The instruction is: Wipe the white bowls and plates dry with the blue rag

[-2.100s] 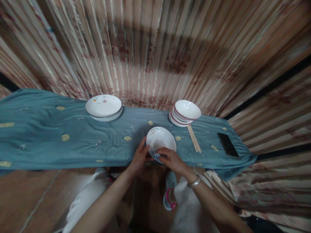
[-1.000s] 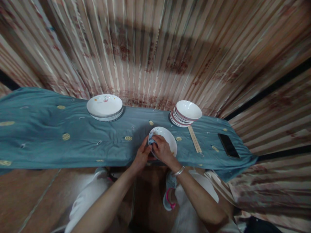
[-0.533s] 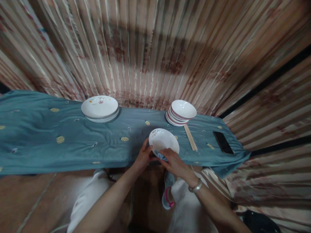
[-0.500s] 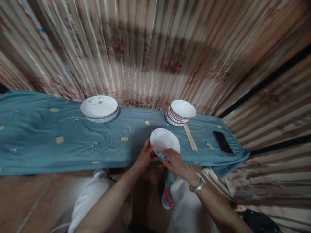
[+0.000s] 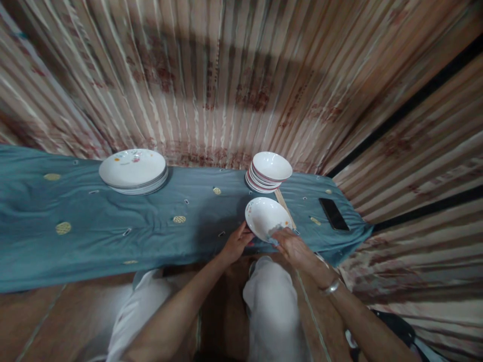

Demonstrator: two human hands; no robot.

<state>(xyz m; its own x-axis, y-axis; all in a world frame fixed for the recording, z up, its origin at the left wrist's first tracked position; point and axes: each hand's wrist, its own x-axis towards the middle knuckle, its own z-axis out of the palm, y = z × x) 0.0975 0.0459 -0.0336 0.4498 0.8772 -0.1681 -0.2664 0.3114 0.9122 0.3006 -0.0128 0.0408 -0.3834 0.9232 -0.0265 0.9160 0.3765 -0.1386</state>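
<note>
A white bowl [image 5: 262,215] with small floral marks near its rim is held tilted above the front of the table. My left hand [image 5: 237,245] grips its lower left edge, thumb near the rim and fingers underneath. At the bowl's lower right, my right hand [image 5: 295,248] presses a bit of pale blue cloth [image 5: 271,234] against the inside; most of the cloth is hidden under the fingers. Just behind the bowl is a stack of white bowls [image 5: 271,167] with reddish rims. Wooden chopsticks [image 5: 282,202] lie beside that stack, partly covered by the held bowl.
A stack of white floral plates [image 5: 133,169] stands at the back left of the table, which has a blue-green cloth [image 5: 143,251]. A black phone [image 5: 334,214] lies at the right. Striped curtains [image 5: 211,75] hang behind, with dark bars on the right.
The bowl and both hands have shifted right relative to the table, now overlapping the chopsticks. My right hand has moved toward the bowl's right side with the cloth. The view has also shifted.
</note>
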